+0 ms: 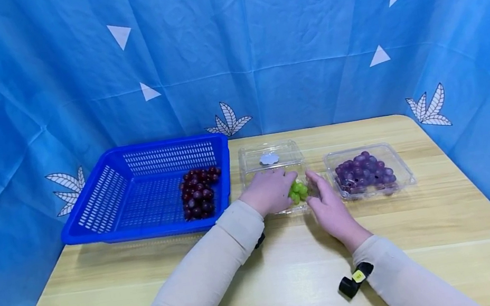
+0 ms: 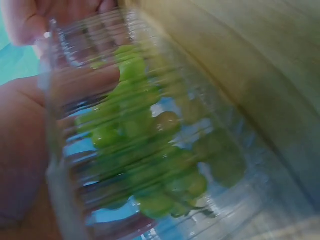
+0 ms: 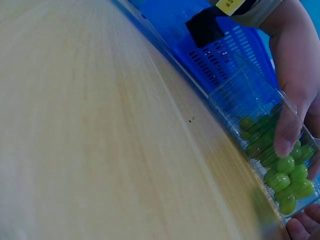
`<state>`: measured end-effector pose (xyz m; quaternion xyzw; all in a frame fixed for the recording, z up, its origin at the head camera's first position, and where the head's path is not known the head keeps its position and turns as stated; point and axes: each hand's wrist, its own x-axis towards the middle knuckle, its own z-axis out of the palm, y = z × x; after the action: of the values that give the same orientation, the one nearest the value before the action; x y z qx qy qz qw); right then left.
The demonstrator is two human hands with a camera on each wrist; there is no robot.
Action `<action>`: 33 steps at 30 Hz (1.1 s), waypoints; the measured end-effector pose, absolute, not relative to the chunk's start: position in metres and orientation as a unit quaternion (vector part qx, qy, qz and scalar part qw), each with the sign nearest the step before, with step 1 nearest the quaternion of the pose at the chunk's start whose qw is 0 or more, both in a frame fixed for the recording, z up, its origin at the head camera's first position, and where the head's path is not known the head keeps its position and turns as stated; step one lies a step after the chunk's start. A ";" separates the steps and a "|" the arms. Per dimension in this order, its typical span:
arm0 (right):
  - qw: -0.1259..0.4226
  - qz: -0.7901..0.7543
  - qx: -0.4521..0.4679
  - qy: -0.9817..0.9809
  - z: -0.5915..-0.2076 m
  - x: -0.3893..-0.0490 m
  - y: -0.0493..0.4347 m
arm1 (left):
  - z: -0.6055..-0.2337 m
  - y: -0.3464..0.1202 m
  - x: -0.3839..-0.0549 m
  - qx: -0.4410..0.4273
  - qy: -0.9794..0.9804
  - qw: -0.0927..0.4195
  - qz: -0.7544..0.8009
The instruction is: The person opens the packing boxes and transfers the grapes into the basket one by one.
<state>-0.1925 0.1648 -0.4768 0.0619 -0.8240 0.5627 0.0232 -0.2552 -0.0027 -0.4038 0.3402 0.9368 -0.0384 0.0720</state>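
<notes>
A clear plastic clamshell box (image 1: 246, 162) has its lid raised at the back. Green grapes (image 1: 298, 192) lie in its lower part, seen through the ribbed wall in the left wrist view. My left hand (image 1: 270, 190) reaches over the box from the left; its thumb (image 3: 285, 135) extends inside, against the grapes, and some fingers are hidden. My right hand (image 1: 331, 209) is at the box's right side, its thumb and fingers spread and fairly straight around the corner. In the right wrist view, only fingertips (image 3: 300, 227) of it show by the box's end.
Left of the box stands a blue perforated basket (image 1: 151, 231) with dark red grapes (image 1: 199, 195) along its right side. To the right, another clear box (image 1: 403, 171) contains purple grapes (image 1: 363, 171). A blue patterned curtain (image 1: 227, 43) surrounds the wooden table (image 1: 294, 284).
</notes>
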 end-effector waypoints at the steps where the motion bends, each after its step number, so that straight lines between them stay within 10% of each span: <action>1: 0.022 0.563 0.062 -0.824 -0.477 -0.193 0.165 | -0.406 -0.002 -0.256 0.340 0.937 0.069 -0.042; 33: 0.023 0.577 0.066 -0.814 -0.479 -0.196 0.166 | -0.429 0.006 -0.265 0.326 0.944 0.039 -0.007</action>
<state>-0.1961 0.1657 -0.4787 0.0658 -0.8139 0.5768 0.0227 -0.2645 0.0057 -0.4285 0.3263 0.9444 -0.0067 0.0393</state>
